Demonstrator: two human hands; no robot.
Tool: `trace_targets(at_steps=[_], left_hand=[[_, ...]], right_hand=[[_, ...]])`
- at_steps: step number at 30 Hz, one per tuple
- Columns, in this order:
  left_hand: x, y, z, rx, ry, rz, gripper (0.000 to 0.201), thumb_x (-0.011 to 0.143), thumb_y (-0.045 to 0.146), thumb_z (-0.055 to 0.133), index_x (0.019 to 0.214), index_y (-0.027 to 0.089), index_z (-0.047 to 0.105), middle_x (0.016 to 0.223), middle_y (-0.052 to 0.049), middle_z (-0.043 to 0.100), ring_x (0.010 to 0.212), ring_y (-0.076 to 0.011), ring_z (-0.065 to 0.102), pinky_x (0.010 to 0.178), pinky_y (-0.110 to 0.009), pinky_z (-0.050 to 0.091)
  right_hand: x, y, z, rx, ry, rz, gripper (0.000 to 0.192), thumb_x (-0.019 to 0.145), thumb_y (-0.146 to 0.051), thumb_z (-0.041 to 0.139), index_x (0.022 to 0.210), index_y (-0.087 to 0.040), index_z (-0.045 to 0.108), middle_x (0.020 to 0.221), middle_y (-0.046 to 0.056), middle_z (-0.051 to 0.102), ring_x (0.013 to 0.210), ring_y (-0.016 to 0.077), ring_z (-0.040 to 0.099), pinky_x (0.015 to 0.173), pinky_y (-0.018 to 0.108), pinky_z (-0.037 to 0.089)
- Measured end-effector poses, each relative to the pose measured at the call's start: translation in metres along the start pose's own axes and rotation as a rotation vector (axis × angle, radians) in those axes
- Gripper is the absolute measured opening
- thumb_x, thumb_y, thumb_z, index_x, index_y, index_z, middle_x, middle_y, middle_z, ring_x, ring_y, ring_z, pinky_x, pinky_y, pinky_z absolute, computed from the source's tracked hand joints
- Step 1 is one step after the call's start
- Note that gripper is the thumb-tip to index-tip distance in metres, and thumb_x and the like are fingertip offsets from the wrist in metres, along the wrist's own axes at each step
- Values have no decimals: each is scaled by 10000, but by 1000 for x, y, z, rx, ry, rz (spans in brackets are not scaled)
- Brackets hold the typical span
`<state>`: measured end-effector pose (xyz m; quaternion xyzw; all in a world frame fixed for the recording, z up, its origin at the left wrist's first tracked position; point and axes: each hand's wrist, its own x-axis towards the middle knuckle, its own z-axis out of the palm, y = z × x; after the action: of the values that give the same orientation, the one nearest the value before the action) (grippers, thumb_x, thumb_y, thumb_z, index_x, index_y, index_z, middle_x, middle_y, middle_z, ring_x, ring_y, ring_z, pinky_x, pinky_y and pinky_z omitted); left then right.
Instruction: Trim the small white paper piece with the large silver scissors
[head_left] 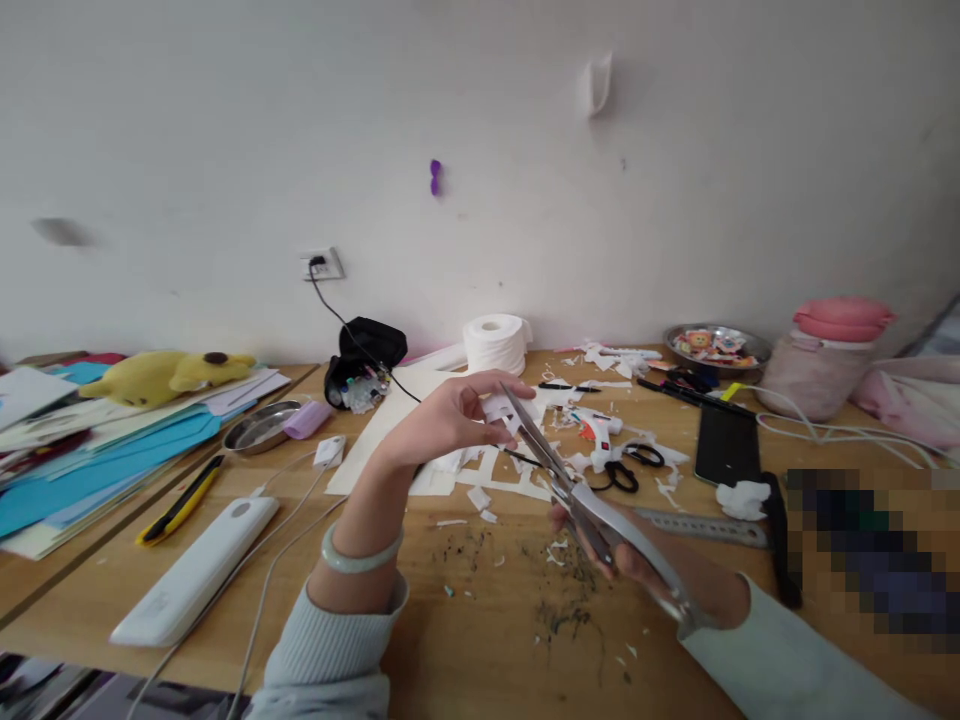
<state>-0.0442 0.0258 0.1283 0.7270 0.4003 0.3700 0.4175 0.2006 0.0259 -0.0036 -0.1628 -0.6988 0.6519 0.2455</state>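
Steel scissors (600, 510), large and silver-grey, lie across the right hand (637, 560) above the near part of the wooden table (480, 620). Their long blades are parted a little and point up and to the left, and the tips reach a small white paper piece (499, 408). The right hand closes around the handles, but the handles cover the fingers, so I cannot tell exactly how they sit. A pale sleeve covers the right forearm, which enters from the lower right corner.

The left hand (450, 420) is raised above the table with the wrist bent, and it wears a pale green bangle (360, 555). Its thumb and fingers pinch the white paper piece and hold it at the blade tips; the other fingers are slightly curved.

Under the hands the table carries dark crumbs and white paper scraps (487, 480). To the left lie a white power strip (199, 570) and a yellow utility knife (180, 500). Behind the scissors I see a white glue gun (600, 435), small black scissors (630, 465), a metal ruler (697, 525) and a black phone (726, 445). Farther back a toilet paper roll (495, 342) stands near the wall, and a yellow plush toy (165, 372) rests on a stack of coloured paper sheets (90, 450). An area at the right is pixelated and unreadable.
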Motion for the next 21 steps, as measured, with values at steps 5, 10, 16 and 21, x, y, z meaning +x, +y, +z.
trace_targets(at_steps=[5, 10, 16, 21], left_hand=[[-1, -8, -5, 87, 7, 6, 420, 665, 181, 721, 1071, 181, 615, 1051, -68, 617, 823, -135, 597, 673, -229, 519], [-2, -9, -6, 99, 12, 8, 407, 675, 187, 716, 1069, 184, 614, 1042, -67, 610, 793, -127, 585, 650, -235, 515], [-2, -4, -4, 158, 10, -3, 409, 673, 210, 712, 1069, 193, 612, 996, -53, 622, 761, -123, 585, 623, -227, 501], [-2, -2, -5, 174, -3, 3, 394, 675, 222, 705, 1057, 181, 619, 998, -62, 628, 750, -128, 592, 627, -238, 504]], right_hand=[[-1, -28, 10, -12, 39, 68, 666, 662, -729, 496, 1078, -211, 546, 1024, 64, 527, 589, 49, 377, 492, 190, 382], [2, -32, 12, -34, 1, 76, 706, 629, -745, 509, 1054, -182, 516, 981, 47, 513, 590, 36, 375, 483, 177, 344], [1, -22, 11, -4, 20, 109, 593, 683, -663, 541, 1043, -192, 525, 971, 31, 531, 542, 12, 349, 445, 155, 319], [3, -28, 14, 119, 74, 180, 476, 692, -554, 617, 986, -182, 582, 889, 0, 542, 538, 2, 379, 422, 117, 321]])
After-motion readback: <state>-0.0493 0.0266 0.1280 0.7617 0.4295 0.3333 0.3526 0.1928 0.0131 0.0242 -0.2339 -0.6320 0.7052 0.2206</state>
